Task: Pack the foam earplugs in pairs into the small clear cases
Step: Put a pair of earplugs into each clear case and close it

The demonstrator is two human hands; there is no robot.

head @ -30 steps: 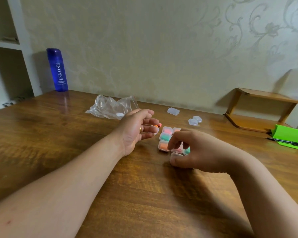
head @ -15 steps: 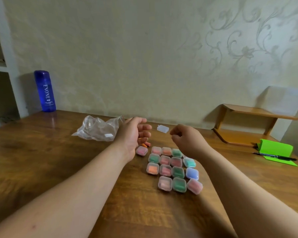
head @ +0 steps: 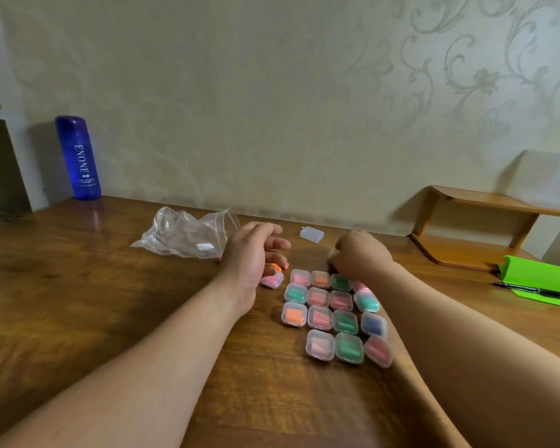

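While earplug-filled clear cases [head: 319, 318] sit gridded near the table's [head: 78, 286] back edge, an orange earplug [head: 273, 266] peeks from under curled fingers of the left hand [head: 249, 253], grip unclear; right hand [head: 359, 253] clenched, contents unseen.

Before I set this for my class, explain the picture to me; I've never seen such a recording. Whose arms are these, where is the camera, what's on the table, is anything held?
No machine here: a person works bare-handed. The one camera sits on their head, looking forward and down, so both arms reach in from below. On the wooden table lie a block of small clear cases filled with coloured earplugs, one pink case apart beside it, an empty case farther back, a crumpled plastic bag, a blue bottle, a green pad and a pen. The left hand curls loosely over an orange earplug; the right hand curls at the block's far edge. Whether either grips anything is unclear.
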